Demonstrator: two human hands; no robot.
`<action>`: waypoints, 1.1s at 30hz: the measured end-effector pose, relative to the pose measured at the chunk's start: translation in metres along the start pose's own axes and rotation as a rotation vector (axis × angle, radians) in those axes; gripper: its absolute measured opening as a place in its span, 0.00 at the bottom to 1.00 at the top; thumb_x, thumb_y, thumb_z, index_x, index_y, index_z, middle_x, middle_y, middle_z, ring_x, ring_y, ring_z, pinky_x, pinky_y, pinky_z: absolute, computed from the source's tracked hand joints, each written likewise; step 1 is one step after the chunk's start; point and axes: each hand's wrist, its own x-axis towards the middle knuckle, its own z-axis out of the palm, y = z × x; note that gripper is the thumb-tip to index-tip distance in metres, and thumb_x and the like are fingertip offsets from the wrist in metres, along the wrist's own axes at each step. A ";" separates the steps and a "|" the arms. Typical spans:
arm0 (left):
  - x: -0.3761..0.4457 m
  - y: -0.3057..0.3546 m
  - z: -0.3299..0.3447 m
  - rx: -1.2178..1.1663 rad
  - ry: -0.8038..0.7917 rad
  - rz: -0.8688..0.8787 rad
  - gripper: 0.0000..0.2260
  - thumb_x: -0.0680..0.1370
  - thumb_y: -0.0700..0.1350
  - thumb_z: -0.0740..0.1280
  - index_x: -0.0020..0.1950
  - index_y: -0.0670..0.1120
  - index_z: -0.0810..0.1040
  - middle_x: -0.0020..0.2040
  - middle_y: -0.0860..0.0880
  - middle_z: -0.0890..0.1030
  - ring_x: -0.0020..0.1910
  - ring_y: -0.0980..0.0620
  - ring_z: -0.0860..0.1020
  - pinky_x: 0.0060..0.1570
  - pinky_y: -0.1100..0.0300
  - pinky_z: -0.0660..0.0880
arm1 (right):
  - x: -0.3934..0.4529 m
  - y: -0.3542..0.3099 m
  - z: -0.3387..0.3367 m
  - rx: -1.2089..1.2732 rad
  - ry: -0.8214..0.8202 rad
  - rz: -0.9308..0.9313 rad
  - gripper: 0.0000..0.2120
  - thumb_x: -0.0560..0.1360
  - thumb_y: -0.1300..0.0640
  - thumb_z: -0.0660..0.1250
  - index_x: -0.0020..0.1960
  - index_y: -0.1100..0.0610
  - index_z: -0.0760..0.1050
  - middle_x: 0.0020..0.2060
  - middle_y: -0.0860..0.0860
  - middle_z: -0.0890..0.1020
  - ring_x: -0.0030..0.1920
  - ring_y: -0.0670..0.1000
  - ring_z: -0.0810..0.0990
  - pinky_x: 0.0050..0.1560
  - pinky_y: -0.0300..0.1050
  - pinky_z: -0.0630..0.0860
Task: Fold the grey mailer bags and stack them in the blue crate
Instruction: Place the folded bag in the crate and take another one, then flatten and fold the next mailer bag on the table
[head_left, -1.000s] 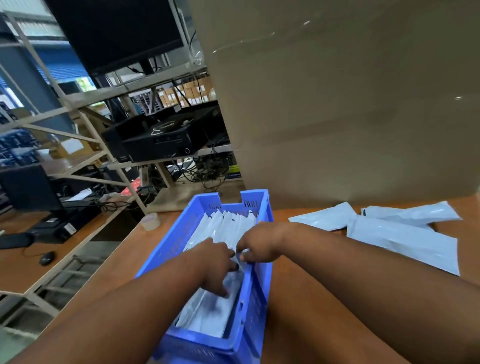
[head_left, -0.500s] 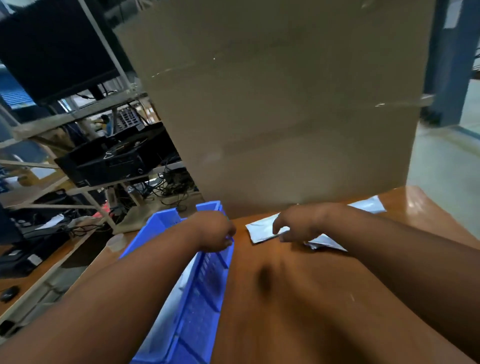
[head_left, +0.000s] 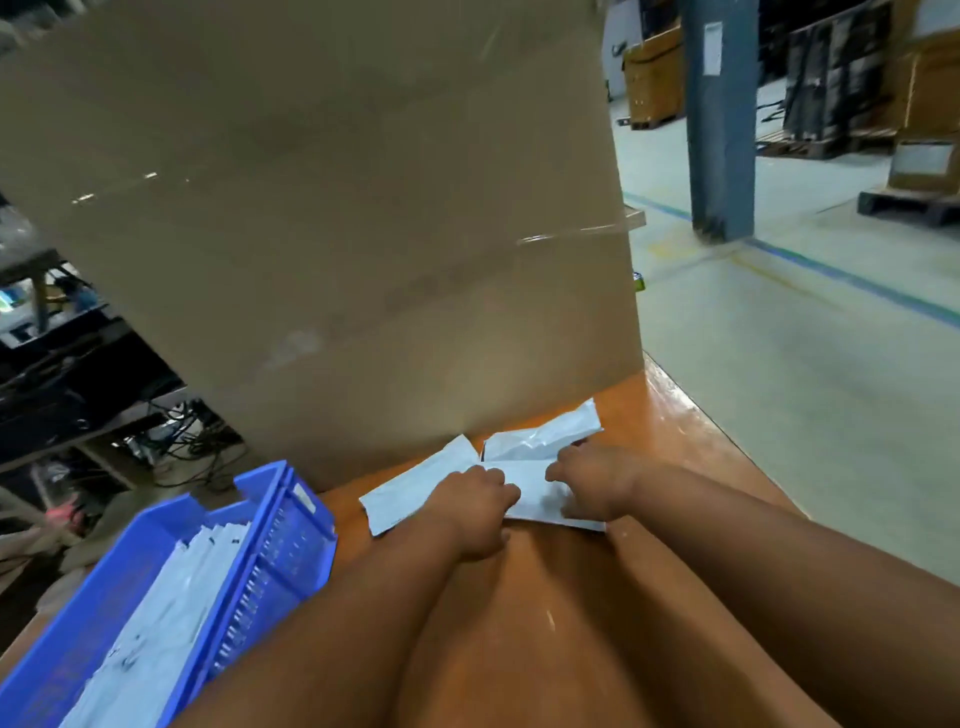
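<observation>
Head view, left to right. Crate (head_left: 291, 525), lower left: a row of folded bags (head_left: 171, 613) already stacked inside, room left at its far end. Three loose bags at centre on the surface (head_left: 519, 649), unfolded as far as shows: left bag (head_left: 410, 493), middle bag (head_left: 530, 493), far bag (head_left: 545, 434). Left hand (head_left: 475, 506) and right hand (head_left: 589, 486) both rest on the middle bag, fingers curled at its edges, apparently gripping. Box (head_left: 337, 234) walls off the far side; surface edge close at right; bare surface nearer the person.
</observation>
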 end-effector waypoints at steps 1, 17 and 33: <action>0.011 0.006 0.008 -0.017 0.002 -0.030 0.19 0.77 0.56 0.68 0.65 0.52 0.74 0.61 0.47 0.75 0.61 0.43 0.74 0.53 0.49 0.73 | 0.001 0.006 0.009 0.011 0.037 0.021 0.25 0.78 0.39 0.67 0.71 0.48 0.73 0.65 0.54 0.77 0.62 0.58 0.78 0.57 0.51 0.77; 0.051 0.058 0.070 0.024 -0.061 -0.303 0.38 0.81 0.51 0.62 0.86 0.48 0.45 0.85 0.40 0.53 0.84 0.39 0.51 0.79 0.30 0.41 | 0.030 0.028 0.117 0.287 0.250 0.031 0.30 0.81 0.51 0.62 0.82 0.49 0.63 0.78 0.53 0.69 0.77 0.58 0.67 0.76 0.51 0.66; -0.138 0.095 0.165 -0.341 0.166 -0.168 0.32 0.82 0.55 0.59 0.86 0.48 0.57 0.84 0.42 0.63 0.82 0.42 0.64 0.79 0.40 0.64 | -0.098 -0.070 0.160 0.148 0.125 -0.180 0.35 0.82 0.32 0.50 0.85 0.43 0.53 0.86 0.53 0.52 0.85 0.56 0.49 0.83 0.59 0.41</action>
